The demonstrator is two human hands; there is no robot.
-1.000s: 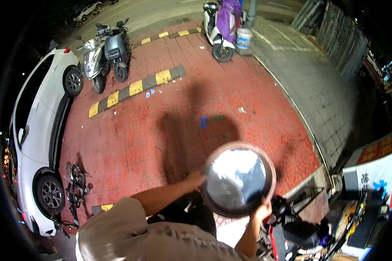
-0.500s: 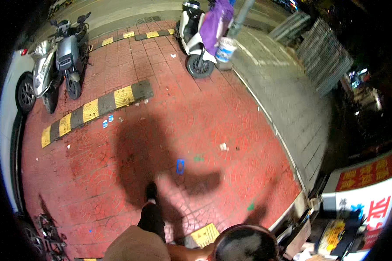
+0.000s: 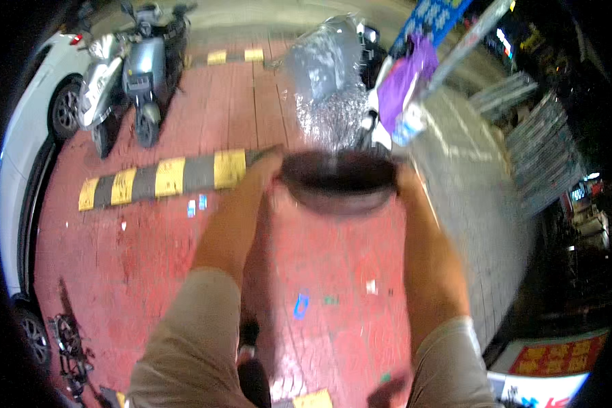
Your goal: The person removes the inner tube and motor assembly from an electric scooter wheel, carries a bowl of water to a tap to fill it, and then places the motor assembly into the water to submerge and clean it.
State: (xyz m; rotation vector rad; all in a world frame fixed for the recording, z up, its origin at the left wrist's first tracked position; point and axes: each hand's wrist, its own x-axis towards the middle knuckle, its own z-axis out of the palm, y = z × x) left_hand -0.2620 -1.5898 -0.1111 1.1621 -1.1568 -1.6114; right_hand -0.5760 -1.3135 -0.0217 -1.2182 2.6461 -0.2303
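At arm's length above red paving (image 3: pixel 347 258), left hand (image 3: pixel 273 167) and right hand (image 3: pixel 402 178) are clamped on opposite sides of a dark round basin (image 3: pixel 338 201); finger detail blurred. Water (image 3: pixel 328 112) flies beyond its far rim. Advisable: even two-handed grip, aim clear of the purple-draped scooter (image 3: pixel 406 85) beyond.

Basin (image 3: pixel 340 202) between left grip (image 3: pixel 272 166) and right grip (image 3: pixel 404 179), water (image 3: pixel 330 78) just beyond. Speed bump (image 3: pixel 170 175) left of basin; car (image 3: pixel 28 183) far left, two scooters (image 3: pixel 145 68) beside it; third scooter (image 3: pixel 382 138) partly behind water, bucket (image 3: pixel 409 126) right.
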